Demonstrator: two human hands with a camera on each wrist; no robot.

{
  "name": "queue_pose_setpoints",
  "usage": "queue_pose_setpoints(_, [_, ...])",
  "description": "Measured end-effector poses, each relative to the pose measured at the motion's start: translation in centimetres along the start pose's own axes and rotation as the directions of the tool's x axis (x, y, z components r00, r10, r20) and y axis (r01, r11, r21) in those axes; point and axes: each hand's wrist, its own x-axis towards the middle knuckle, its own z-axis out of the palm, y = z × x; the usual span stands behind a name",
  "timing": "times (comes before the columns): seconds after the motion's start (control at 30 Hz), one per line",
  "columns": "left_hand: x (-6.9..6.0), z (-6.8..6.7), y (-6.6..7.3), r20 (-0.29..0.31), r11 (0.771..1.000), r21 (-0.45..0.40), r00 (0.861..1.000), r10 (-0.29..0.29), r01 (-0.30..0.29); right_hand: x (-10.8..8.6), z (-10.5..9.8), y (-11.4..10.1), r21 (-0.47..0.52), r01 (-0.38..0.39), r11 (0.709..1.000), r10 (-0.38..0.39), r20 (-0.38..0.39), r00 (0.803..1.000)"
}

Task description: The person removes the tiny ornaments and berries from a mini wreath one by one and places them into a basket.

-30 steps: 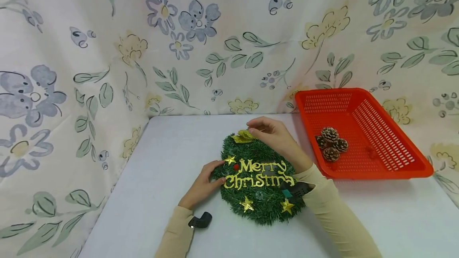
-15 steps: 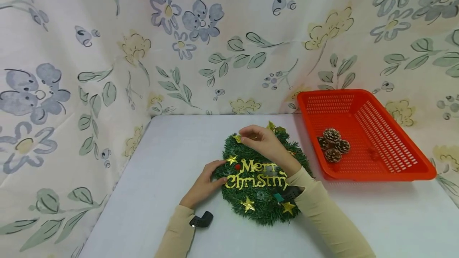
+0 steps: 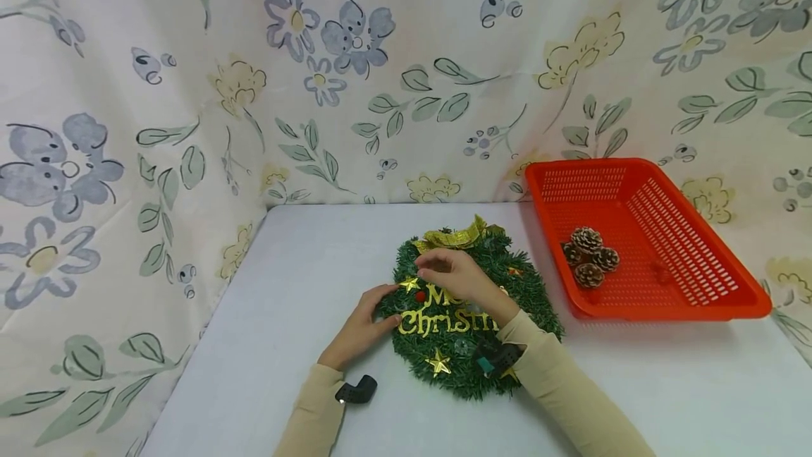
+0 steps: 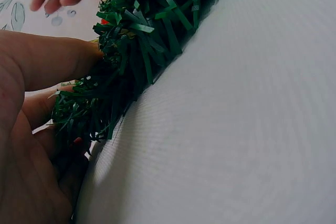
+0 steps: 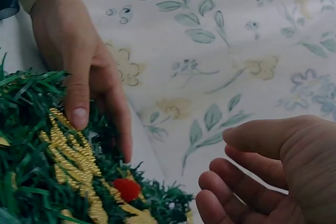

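A green tinsel wreath (image 3: 536, 295) lies on the white table, bearing gold "Merry Christmas" lettering (image 3: 419, 323), gold stars (image 3: 438, 363), a red ball (image 3: 421, 296) and a gold ribbon bow (image 3: 458, 238) at its far edge. My left hand (image 3: 358, 330) grips the wreath's left edge; in the left wrist view the thumb (image 4: 58, 59) lies across the greenery with fingers behind it. Above the lettering, partly covering "Merry", hovers my right hand (image 3: 459, 277). In the right wrist view its fingers (image 5: 239, 184) are loosely bent, with nothing between them, apart from the wreath.
A red perforated plastic basket (image 3: 685, 307) stands to the right of the wreath, with several pine cones (image 3: 588, 252) at its left side. Behind the table hangs a floral curtain (image 3: 406, 125).
My right hand has moved from the gold bow toward me and slightly left, over the lettering, leaving the bow uncovered. My left hand keeps its place on the wreath's edge.
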Motion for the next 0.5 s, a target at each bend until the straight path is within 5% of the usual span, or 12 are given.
queue_pose_setpoints(0.5, [0.1,0.1,0.1,-0.007,1.0,-0.025,1.0,0.002,-0.002,-0.3,1.6,1.0,-0.125,-0.071,0.99,0.084,0.101,0.991])
